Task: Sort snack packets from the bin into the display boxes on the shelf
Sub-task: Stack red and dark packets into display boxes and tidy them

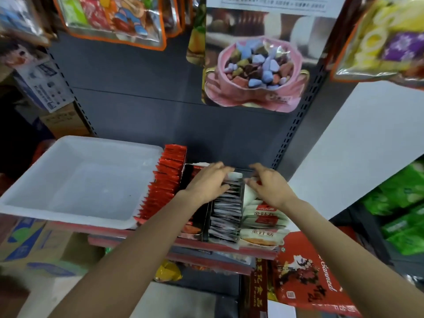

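Note:
A white plastic bin point(27, 203) sits on the left of the shelf, and I see no packets inside it. To its right stand a row of red packets point(165, 180), a black display box point(195, 216) and a row of dark and white packets point(226, 214). White packets with red labels point(263, 221) lie furthest right. My left hand point(206, 182) rests on the back of the dark and white row, fingers curled over the packet tops. My right hand point(268, 184) is over the white packets, and its fingers pinch a white packet top.
Hanging snack bags point(252, 72) crowd the space above the shelf, left and right. A red shelf edge point(206, 244) runs in front of the boxes. Cardboard cartons point(34, 242) stand below on the left. A big red bag point(307, 271) hangs low on the right, with green packs point(403, 216) beyond.

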Demonstrator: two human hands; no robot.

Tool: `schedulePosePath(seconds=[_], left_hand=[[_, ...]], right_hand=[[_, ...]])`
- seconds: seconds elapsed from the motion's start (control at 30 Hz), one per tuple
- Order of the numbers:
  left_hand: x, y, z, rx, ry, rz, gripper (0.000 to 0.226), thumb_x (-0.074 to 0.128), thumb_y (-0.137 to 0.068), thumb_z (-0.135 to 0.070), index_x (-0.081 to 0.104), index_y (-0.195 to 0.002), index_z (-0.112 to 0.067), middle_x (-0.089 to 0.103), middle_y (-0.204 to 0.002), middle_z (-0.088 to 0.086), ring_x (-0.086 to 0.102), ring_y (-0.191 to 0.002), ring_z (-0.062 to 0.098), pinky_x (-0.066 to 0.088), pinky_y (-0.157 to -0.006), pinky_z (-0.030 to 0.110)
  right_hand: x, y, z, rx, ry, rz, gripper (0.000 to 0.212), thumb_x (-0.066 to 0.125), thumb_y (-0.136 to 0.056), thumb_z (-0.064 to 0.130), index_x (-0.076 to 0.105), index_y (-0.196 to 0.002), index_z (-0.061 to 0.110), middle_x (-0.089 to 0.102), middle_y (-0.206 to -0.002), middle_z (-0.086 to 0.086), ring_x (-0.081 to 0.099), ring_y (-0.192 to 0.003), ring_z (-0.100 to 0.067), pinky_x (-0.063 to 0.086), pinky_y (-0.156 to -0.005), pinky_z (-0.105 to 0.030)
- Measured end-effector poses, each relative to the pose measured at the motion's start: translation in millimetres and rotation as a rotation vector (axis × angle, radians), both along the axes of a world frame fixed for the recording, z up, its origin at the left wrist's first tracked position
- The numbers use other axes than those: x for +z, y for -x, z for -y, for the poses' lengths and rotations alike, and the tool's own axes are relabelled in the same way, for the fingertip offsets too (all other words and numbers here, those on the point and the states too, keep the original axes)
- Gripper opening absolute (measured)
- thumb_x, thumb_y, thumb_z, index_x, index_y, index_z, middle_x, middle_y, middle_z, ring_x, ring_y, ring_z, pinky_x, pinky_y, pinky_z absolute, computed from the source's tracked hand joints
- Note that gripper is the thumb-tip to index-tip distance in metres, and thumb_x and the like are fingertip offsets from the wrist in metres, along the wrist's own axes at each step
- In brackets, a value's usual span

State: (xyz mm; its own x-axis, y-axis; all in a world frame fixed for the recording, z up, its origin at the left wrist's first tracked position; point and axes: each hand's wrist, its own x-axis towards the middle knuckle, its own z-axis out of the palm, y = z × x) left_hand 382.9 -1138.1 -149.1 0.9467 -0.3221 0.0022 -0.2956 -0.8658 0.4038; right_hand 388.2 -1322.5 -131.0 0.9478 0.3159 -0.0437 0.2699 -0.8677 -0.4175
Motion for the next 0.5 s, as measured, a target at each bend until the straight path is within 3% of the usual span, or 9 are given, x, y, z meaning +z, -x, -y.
schedulePosePath(seconds=[0.07,0.23,0.3,0.4,0.5], left_hand=[[-7.2,7.0,-1.1,0.005,0.018,-0.004,0.034,0.056,-0.093,-0.024,0.059,-0.127,-0.020,0.051,-0.115,0.002,0.046,-0.115,0.019,0.035,-0.102,0.030],[-16.9,19.7,-8.2,-0.046,-0.049,-0.032,0.030,0.050,-0.097,-0.026,0.061,-0.125,-0.023,0.053,-0.133,-0.004,0.049,-0.122,0.012,0.035,-0.102,0.021],[-15.3,17.6,-8.1,-0.044,-0.059,-0.023,0.028,0.049,-0.097,-0.023,0.064,-0.120,-0.026,0.061,-0.124,-0.002,0.057,-0.112,0.015,0.043,-0.097,0.028],[-7.9,8.8,-2.4,0.006,-0.120,-0.012,0.017,0.048,-0.094,-0.013,0.062,-0.101,-0.019,0.065,-0.088,0.008,0.062,-0.086,0.029,0.049,-0.074,0.038],[-0.5,-2.7,1.0,0.156,-0.027,-0.039,0.014,0.047,-0.096,-0.020,0.058,-0.104,-0.018,0.065,-0.091,0.011,0.060,-0.088,0.030,0.048,-0.076,0.040]], right_hand=[[-2.5,-5.0,2.9,0.014,0.023,0.007,0.046,0.050,-0.094,0.023,0.039,-0.137,0.012,0.061,-0.109,-0.013,0.057,-0.107,-0.030,0.042,-0.086,-0.033],[-13.3,-14.0,-1.8,0.114,0.155,-0.028,0.048,0.045,-0.091,0.017,0.039,-0.139,0.020,0.045,-0.127,-0.011,0.056,-0.108,-0.032,0.044,-0.092,-0.038],[-18.9,-15.1,-1.6,0.148,0.176,0.013,0.048,0.047,-0.091,0.019,0.040,-0.138,0.023,0.044,-0.132,-0.006,0.053,-0.114,-0.026,0.041,-0.093,-0.037],[-17.1,-18.2,-5.3,0.239,0.182,0.001,0.054,0.053,-0.088,0.019,0.039,-0.140,0.025,0.045,-0.136,-0.003,0.045,-0.122,-0.023,0.037,-0.097,-0.036],[-14.2,-23.1,-12.8,0.272,0.211,-0.076,0.043,0.057,-0.088,0.030,0.050,-0.130,0.023,0.058,-0.122,-0.003,0.052,-0.115,-0.024,0.042,-0.091,-0.036]])
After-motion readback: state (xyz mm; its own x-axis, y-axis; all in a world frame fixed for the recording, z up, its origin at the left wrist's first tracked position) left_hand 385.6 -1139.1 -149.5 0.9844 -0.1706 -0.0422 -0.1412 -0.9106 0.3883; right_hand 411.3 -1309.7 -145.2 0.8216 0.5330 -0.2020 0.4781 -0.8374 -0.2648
